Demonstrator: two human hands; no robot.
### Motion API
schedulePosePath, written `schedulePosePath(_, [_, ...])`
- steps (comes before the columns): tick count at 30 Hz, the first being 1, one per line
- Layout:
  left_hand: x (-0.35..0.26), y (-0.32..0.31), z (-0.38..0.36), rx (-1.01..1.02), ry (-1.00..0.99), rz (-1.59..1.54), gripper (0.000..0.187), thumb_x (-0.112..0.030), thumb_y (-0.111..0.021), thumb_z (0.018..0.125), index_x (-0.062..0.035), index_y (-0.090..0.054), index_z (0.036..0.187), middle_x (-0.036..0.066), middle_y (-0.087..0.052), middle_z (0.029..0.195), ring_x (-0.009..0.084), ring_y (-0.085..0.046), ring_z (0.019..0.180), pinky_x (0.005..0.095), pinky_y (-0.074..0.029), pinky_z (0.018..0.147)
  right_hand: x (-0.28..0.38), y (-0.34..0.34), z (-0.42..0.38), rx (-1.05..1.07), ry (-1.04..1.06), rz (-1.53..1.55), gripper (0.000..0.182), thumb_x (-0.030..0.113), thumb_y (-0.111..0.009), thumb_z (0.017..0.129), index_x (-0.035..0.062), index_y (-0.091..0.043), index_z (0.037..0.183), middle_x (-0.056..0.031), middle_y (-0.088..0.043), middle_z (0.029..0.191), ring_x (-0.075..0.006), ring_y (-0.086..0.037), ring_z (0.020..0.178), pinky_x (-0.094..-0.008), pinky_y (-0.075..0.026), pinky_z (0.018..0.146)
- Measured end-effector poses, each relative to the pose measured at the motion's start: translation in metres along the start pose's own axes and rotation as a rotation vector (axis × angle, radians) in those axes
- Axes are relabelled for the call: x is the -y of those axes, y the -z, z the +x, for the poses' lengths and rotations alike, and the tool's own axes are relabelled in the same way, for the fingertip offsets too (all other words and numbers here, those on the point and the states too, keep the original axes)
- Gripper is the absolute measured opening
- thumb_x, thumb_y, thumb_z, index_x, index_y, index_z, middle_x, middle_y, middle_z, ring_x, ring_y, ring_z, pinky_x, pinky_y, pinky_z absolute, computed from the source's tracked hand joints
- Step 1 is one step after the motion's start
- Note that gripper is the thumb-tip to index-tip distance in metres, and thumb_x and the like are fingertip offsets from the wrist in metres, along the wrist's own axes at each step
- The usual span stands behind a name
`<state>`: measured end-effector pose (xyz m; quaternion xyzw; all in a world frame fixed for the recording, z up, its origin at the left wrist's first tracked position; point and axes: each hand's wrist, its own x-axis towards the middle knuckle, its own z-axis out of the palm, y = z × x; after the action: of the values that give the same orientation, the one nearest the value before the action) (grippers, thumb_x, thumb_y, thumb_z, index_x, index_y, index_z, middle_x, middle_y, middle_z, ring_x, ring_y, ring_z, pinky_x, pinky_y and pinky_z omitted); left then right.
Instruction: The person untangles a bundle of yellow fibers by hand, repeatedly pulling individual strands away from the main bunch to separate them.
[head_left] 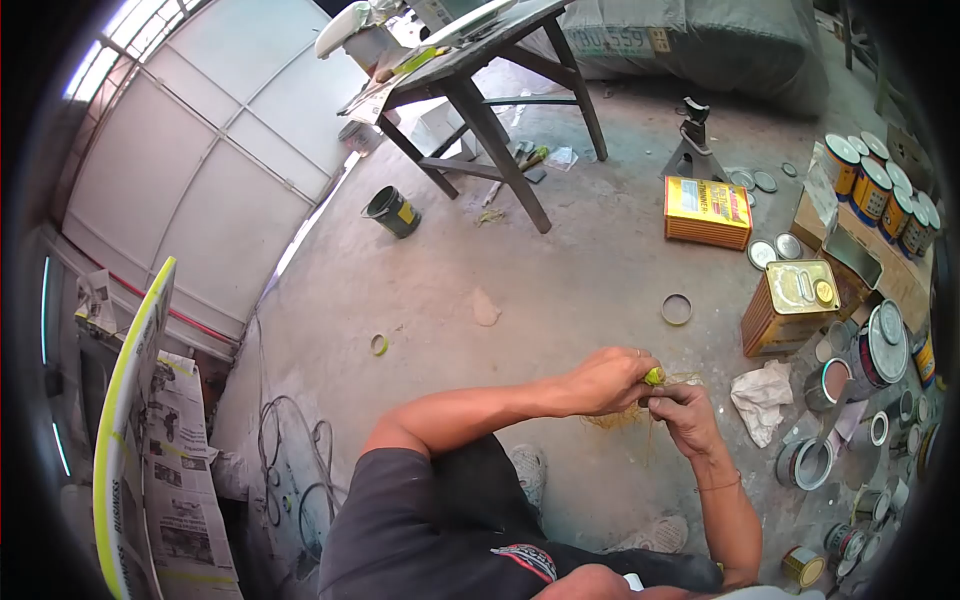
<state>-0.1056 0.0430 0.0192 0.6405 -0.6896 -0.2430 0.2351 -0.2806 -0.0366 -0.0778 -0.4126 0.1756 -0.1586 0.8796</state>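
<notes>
My left hand (612,382) is closed in a fist around a small yellow-green piece (654,377), whose end pokes out past the thumb side. Just below it, my right hand (688,418) pinches with thumb and fingers at the same spot, the fingertips meeting those of the left. What the right fingers grip is hidden. Thin yellowish strands (612,419) show beneath the two hands, over the floor. A crumpled white cloth (762,402) lies to the right of my right hand.
Right side: open paint cans (805,463), a square tin (790,305), a thinner tin (706,212) on its side and lidded cans (872,190). A tape roll (378,345) and a dark bucket (392,212) stand left, near a yellow-edged panel (125,440). A wooden table (470,70) is ahead.
</notes>
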Motion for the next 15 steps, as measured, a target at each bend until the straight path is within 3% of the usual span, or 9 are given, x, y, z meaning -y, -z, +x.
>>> schedulePosePath(5, [0.008,0.001,0.0,-0.013,0.007,0.018,0.016,-0.013,-0.067,0.081,-0.0008,-0.062,0.091,0.018,-0.063,0.084,0.0404,-0.061,0.081,0.046,-0.049,0.069,-0.006,-0.006,0.005,-0.121,0.137,-0.069,0.019,0.006,-0.069,0.084,-0.0055,-0.07,0.1,-0.0088,-0.07,0.087,-0.0134,-0.062,0.08,-0.0264,-0.049,0.073])
schedulePosePath(7, [0.013,0.0,0.0,0.003,0.002,0.002,0.019,-0.012,-0.069,0.081,-0.0003,-0.062,0.094,0.018,-0.063,0.084,0.0406,-0.061,0.08,0.0455,-0.049,0.068,-0.002,-0.008,0.001,-0.09,0.148,0.055,0.017,0.006,-0.067,0.086,-0.0054,-0.07,0.098,-0.0093,-0.069,0.086,-0.0147,-0.063,0.079,-0.0277,-0.05,0.074])
schedulePosePath(10, [0.018,-0.004,0.0,0.021,-0.047,0.006,0.021,-0.016,-0.069,0.082,-0.0005,-0.061,0.094,0.018,-0.063,0.084,0.0407,-0.061,0.079,0.0456,-0.048,0.066,0.01,-0.011,-0.008,-0.025,-0.039,0.12,0.013,0.001,-0.066,0.084,-0.0048,-0.068,0.095,-0.0105,-0.068,0.088,-0.0162,-0.063,0.075,-0.0308,-0.051,0.071])
schedulePosePath(15, [0.017,-0.004,0.0,-0.03,-0.14,0.157,0.019,-0.014,-0.068,0.081,-0.0038,-0.061,0.095,0.015,-0.062,0.083,0.0356,-0.062,0.075,0.0432,-0.049,0.064,-0.003,-0.004,0.004,-0.096,-0.039,0.07,0.013,0.004,-0.064,0.082,-0.0067,-0.069,0.088,-0.0111,-0.067,0.08,-0.0155,-0.061,0.07,-0.0279,-0.049,0.065])
